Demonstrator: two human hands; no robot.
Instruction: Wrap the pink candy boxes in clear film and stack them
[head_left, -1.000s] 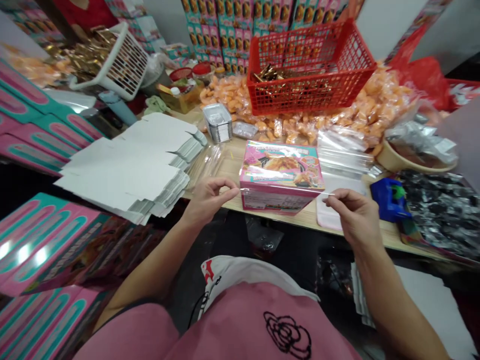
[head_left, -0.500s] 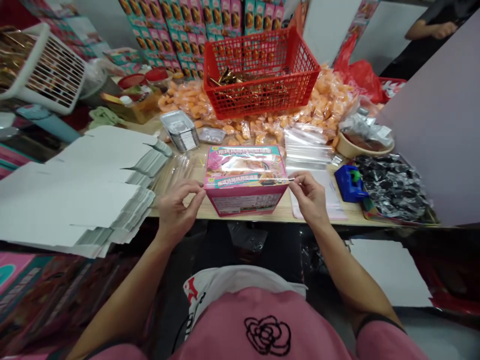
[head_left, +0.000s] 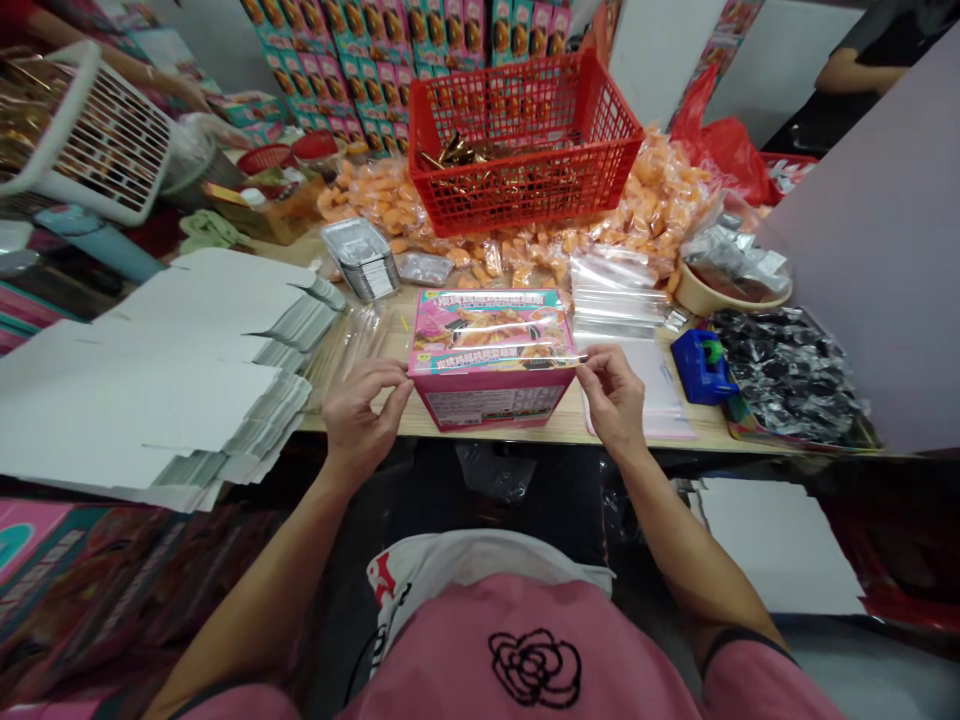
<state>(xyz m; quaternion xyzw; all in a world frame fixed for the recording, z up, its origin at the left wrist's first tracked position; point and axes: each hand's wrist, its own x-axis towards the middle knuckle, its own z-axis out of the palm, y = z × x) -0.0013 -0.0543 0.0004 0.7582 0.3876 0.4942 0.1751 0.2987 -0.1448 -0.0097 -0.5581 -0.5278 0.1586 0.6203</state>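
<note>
A pink printed box (head_left: 491, 345) stands at the table's front edge, with glossy clear plastic wrap (head_left: 495, 372) over its top. At the box's upper front left corner, my left hand (head_left: 367, 410) is closed in a pinch on the wrap's edge. My right hand (head_left: 615, 395) pinches the wrap at the opposite corner, thumb against forefinger. What lies right between the fingertips is thin and hard to see. Clear plastic bags (head_left: 615, 300) lie flat behind my right hand. A stack of foil trays (head_left: 361, 260) stands behind the box.
Flat white cardboard (head_left: 142, 370) is piled at left. A red basket (head_left: 525, 190) sits at the back among bagged orange pieces (head_left: 652, 190). To the right are a blue tape dispenser (head_left: 701, 368) and bagged black items (head_left: 787, 375). Another person's arm (head_left: 161, 85) reaches in at upper left.
Glare on the box top has lessened, so its printing shows more clearly. My hands keep nearly the same place. A person's arm has appeared at upper left.
</note>
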